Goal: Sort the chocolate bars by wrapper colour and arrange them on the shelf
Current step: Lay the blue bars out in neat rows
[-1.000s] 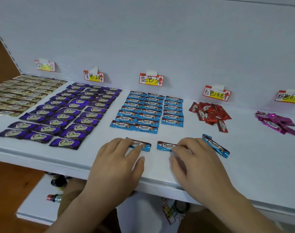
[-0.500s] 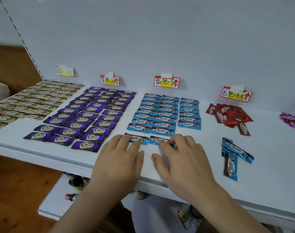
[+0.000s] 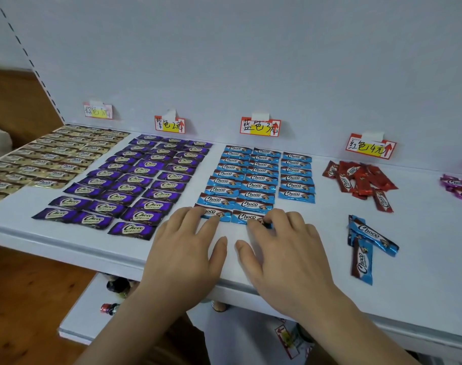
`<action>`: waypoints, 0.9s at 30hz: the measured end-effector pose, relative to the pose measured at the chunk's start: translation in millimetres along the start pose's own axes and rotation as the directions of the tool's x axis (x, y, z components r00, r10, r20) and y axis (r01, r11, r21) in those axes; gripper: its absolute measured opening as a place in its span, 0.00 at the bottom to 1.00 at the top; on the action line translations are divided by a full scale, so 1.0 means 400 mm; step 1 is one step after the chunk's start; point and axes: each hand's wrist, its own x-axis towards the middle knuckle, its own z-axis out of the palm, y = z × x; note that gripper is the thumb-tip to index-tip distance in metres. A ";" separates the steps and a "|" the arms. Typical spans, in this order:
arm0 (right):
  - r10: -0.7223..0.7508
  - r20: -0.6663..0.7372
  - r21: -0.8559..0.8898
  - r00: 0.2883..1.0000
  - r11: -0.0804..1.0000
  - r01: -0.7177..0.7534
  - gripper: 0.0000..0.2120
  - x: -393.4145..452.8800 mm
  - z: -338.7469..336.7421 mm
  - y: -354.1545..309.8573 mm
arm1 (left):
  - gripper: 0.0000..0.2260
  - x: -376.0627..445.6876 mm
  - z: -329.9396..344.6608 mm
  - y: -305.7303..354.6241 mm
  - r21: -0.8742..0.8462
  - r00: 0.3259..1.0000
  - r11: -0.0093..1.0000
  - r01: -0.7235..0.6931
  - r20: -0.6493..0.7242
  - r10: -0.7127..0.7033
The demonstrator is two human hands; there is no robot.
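Here, both hands lay flat on the white shelf [image 3: 422,272]. The left hand [image 3: 187,248] pressed straight fingers on one blue chocolate bar [image 3: 215,213]. The right hand [image 3: 285,248] touched another blue chocolate bar [image 3: 247,216], fingers slightly bent, in the blue rows' front line.

"Choco" is printed on every bar wrapper I see: purple bars [image 3: 135,191], blue bars [image 3: 258,175], red bars [image 3: 356,177]. Far wall tags, handwritten: purple tag [image 3: 169,125] "色2元", blue tag [image 3: 260,126] "蓝色3元", red tag [image 3: 370,149] "红色4元". Leftmost tag [image 3: 98,111] blurred.
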 end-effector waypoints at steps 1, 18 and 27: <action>0.001 -0.002 -0.002 1.000 1.000 -0.001 0.29 0.000 0.002 0.000 | 0.26 0.001 -0.001 0.001 -0.003 1.000 1.000 0.005 0.006 -0.005; 0.027 -0.172 0.114 0.985 0.993 -0.008 0.25 -0.024 0.010 0.031 | 0.24 -0.005 -0.010 0.006 -0.046 0.995 0.999 -0.022 -0.096 0.018; 0.148 -0.260 0.102 0.954 0.987 -0.125 0.13 -0.081 -0.069 0.344 | 0.16 0.017 -0.016 0.260 -0.286 0.859 0.810 -0.512 -0.169 0.483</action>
